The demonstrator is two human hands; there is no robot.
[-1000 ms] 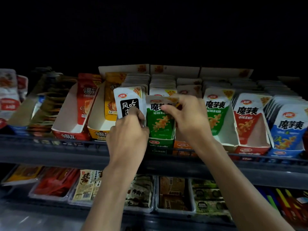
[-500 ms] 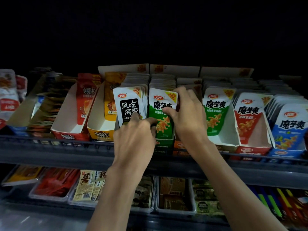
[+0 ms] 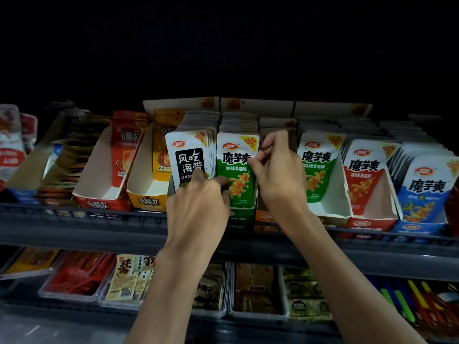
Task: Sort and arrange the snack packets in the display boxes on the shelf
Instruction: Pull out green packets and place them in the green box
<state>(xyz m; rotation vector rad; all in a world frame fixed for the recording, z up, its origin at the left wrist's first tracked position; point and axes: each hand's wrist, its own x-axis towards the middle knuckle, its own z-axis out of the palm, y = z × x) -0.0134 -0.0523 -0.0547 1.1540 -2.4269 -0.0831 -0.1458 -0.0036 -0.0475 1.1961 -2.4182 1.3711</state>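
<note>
A green snack packet (image 3: 236, 170) stands upright at the front of its row in the green display box (image 3: 239, 217) on the upper shelf. My right hand (image 3: 278, 175) pinches its upper right edge between thumb and curled fingers. Just left, a row of black-and-white seaweed packets (image 3: 188, 157) stands upright. My left hand (image 3: 198, 204) is curled at their lower right corner, one fingertip on the front packet and the thumb against the green packet's lower left. My hands hide the lower parts of both packets and most of the orange box (image 3: 265, 216).
More display boxes line the shelf: red (image 3: 99, 194) and yellow (image 3: 146, 194) half-filled boxes to the left, and green (image 3: 320, 170), red (image 3: 365, 180) and blue (image 3: 427, 192) packet rows to the right. A dark shelf rail (image 3: 74, 219) runs along the front. Clear trays (image 3: 74, 276) of snacks sit below.
The green packet has gone from tilted to upright in its row. My right hand slid from its top to its right edge. My left hand dropped to the packets' lower corners.
</note>
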